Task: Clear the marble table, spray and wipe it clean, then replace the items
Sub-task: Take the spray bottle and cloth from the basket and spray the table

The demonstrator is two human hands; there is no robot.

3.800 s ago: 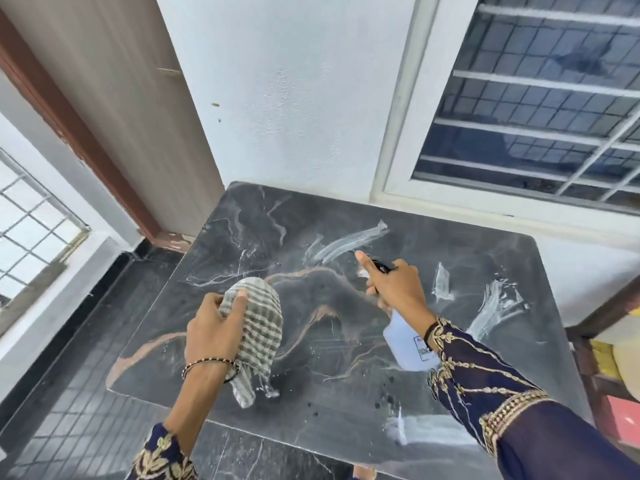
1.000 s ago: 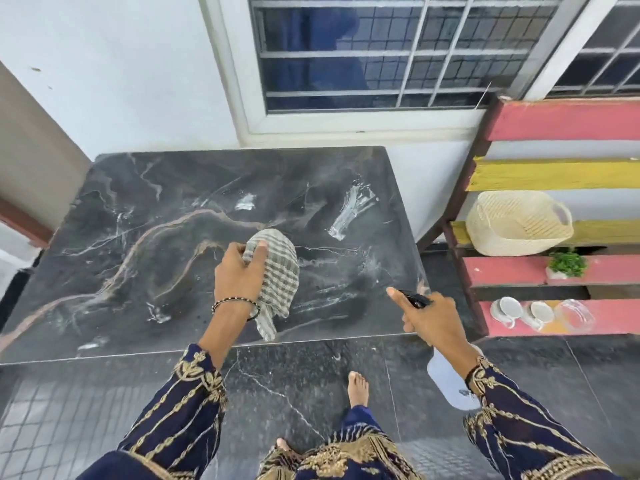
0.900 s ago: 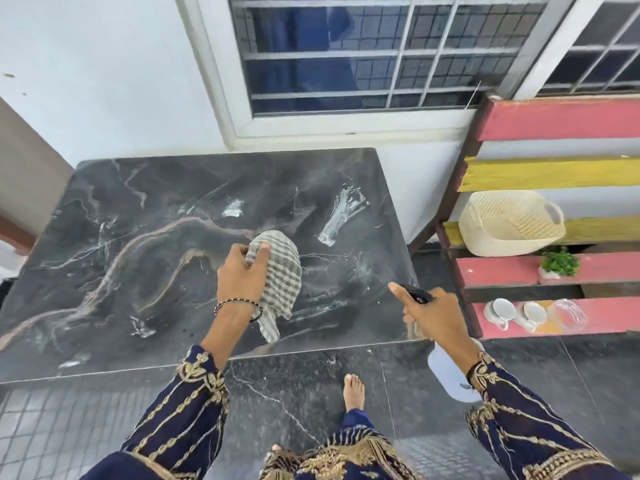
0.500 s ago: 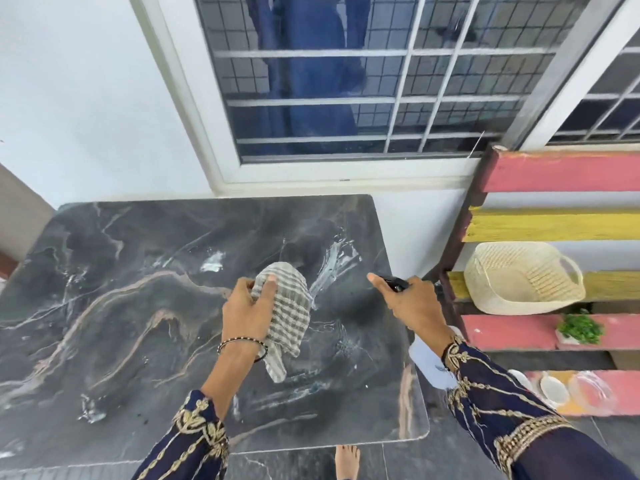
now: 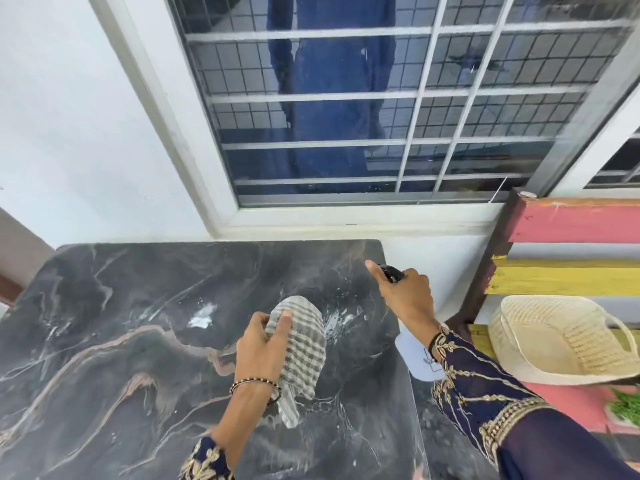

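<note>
Cloth [image 5: 302, 348] under left fingers [image 5: 284, 317], on marble table [image 5: 114, 341]

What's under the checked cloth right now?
The checked cloth, gripped by the left hand, is over the marble table; white spray streaks show at its right edge. Any spray directly beneath is hidden.

One wide-angle view, worn on the person's head, looks forward and down from close above onto a dark marble table [image 5: 104, 341]. It faces a white wall [image 5: 69, 116] and a barred window [image 5: 346, 98] just behind the table. Both arms enter from the bottom edge, nearest the lens. The left hand [image 5: 259, 344] grips a checked cloth [image 5: 304, 348] at centre, and the right hand [image 5: 405, 296] holds a spray bottle [image 5: 414, 355] beside it. A painted plank shelf [image 5: 571, 220] fills the right edge.
</note>
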